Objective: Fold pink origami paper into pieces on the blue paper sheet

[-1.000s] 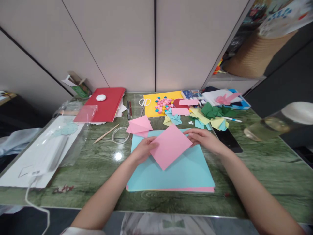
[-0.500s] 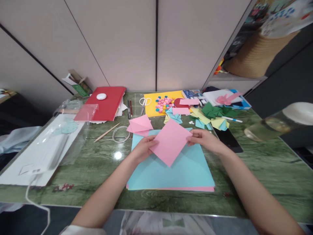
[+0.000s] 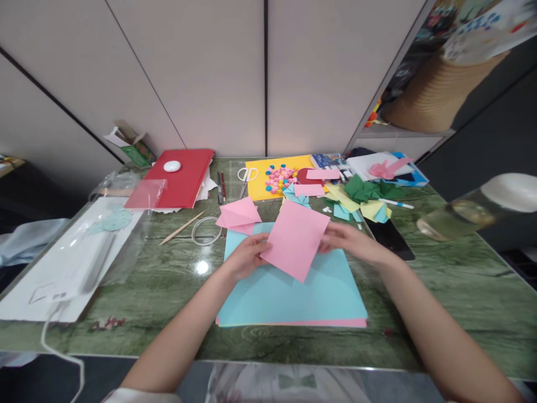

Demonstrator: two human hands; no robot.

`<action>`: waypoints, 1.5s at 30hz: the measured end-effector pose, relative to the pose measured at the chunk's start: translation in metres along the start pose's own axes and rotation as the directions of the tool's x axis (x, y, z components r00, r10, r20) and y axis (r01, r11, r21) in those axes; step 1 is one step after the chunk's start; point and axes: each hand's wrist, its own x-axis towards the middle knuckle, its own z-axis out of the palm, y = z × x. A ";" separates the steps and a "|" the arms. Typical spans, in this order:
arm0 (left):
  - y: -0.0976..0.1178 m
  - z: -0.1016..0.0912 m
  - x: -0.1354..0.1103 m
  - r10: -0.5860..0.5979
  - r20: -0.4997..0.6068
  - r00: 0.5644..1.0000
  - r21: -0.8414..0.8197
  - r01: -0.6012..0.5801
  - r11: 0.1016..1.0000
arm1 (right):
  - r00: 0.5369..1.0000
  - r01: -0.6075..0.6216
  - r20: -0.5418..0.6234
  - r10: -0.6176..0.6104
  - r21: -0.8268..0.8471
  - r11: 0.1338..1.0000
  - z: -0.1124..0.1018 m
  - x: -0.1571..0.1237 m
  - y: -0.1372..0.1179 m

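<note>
A pink square of paper (image 3: 296,240) is held up, tilted, above a stack of light-blue sheets (image 3: 293,299) with pink edges showing below. My left hand (image 3: 247,254) pinches its left corner, thumb on the front and the other fingers behind. At the right edge, my right hand (image 3: 350,242) has its bent fingers closed against the paper; they are slightly blurred and partly hidden behind it. More pink squares (image 3: 239,214) lie overlapping just beyond my left hand. Past my right hand rests a dark phone (image 3: 392,240).
Scissors (image 3: 247,174), small coloured balls (image 3: 280,179) on yellow paper, and folded green pieces (image 3: 364,190) lie at the back. A red folder (image 3: 174,179) and a plastic sleeve (image 3: 126,240) are leftward. A lidded clear bottle (image 3: 457,218) is at right.
The pink square has turned from a diamond pose to a more upright one, its lower corner swinging right. My right fingers have shifted along its right edge, and the view has moved slightly.
</note>
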 end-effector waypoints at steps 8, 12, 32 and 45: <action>-0.004 -0.002 0.003 0.006 -0.002 1.000 -0.015 -0.006 1.000 | 0.978 0.067 0.209 -0.009 -0.275 0.959 0.032 0.004 0.010; -0.002 -0.002 0.003 0.017 0.010 1.000 -0.002 -0.017 1.000 | 0.961 0.165 -0.136 -0.241 -0.420 0.893 0.029 0.010 0.015; 0.005 0.000 -0.003 0.551 -0.165 0.818 0.533 -0.396 0.748 | 0.785 0.276 0.340 -0.518 -0.940 -0.199 0.066 -0.010 -0.001; -0.024 0.004 -0.003 0.354 0.382 0.853 0.915 -0.402 -0.020 | 0.931 0.310 0.242 -0.275 -0.920 0.238 0.048 -0.008 0.009</action>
